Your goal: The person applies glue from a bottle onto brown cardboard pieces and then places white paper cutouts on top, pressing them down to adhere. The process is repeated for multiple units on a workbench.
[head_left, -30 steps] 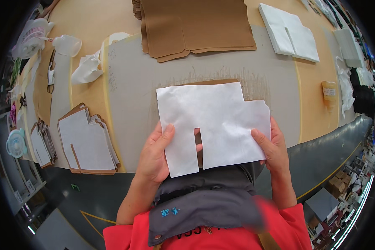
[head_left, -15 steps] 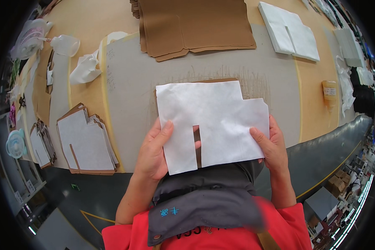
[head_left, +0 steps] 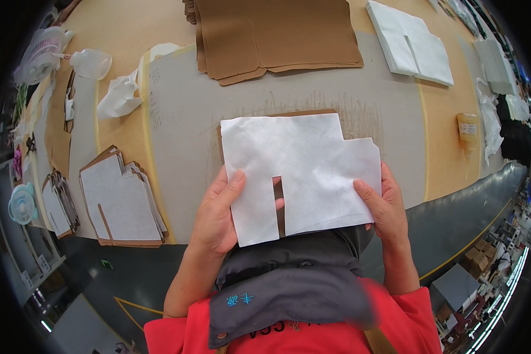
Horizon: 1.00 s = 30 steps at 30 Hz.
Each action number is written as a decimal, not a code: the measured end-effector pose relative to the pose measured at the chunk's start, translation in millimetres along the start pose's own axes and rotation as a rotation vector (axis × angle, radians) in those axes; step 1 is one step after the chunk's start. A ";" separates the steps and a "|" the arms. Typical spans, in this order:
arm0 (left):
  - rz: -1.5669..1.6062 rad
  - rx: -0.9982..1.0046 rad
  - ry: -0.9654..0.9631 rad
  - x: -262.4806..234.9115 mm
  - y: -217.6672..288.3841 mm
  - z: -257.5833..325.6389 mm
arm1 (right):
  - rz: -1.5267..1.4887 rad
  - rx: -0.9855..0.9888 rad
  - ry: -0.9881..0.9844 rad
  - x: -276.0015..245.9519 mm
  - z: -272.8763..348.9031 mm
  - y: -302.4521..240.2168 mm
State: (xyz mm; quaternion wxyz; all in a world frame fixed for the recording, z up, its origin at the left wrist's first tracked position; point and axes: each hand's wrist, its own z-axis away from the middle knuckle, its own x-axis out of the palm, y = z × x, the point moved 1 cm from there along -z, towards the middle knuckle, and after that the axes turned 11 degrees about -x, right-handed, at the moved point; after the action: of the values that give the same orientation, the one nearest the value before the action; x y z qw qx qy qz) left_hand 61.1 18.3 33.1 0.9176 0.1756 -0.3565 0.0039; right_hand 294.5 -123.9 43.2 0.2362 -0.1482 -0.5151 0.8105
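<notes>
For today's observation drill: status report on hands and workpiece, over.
Left hand and right hand grip white cut sheet over brown card. Brown card stack beyond, clear of it.

I wear a red shirt (head_left: 395, 321) with short sleeves that end above my elbows, and a dark grey apron (head_left: 289, 283) across my front, small blue stitched marks on it and a metal stud near its lower corner. My forearms are bare, with nothing on my wrists.

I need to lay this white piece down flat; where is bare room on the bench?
Free: the grey mat between the brown sheet stack and the white cut piece. The left edge is crowded by the backed-piece stack; white folded sheets fill the upper right.
</notes>
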 end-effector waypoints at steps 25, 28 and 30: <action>-0.017 -0.035 0.025 -2.8 1.5 1.3 | 0.003 -0.002 0.008 2.6 0.2 -2.7; -0.066 -0.036 0.019 -4.7 4.1 4.4 | -0.002 0.001 -0.003 0.9 0.4 -2.1; -0.071 -0.026 0.035 -6.8 5.1 7.0 | 0.006 -0.009 0.003 3.3 0.4 -3.4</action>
State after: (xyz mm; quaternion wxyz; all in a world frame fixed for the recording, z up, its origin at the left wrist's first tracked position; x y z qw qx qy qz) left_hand 50.8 21.6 35.1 0.9254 0.1762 -0.3342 -0.0300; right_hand 292.3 -121.2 46.4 0.2340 -0.1519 -0.5180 0.8086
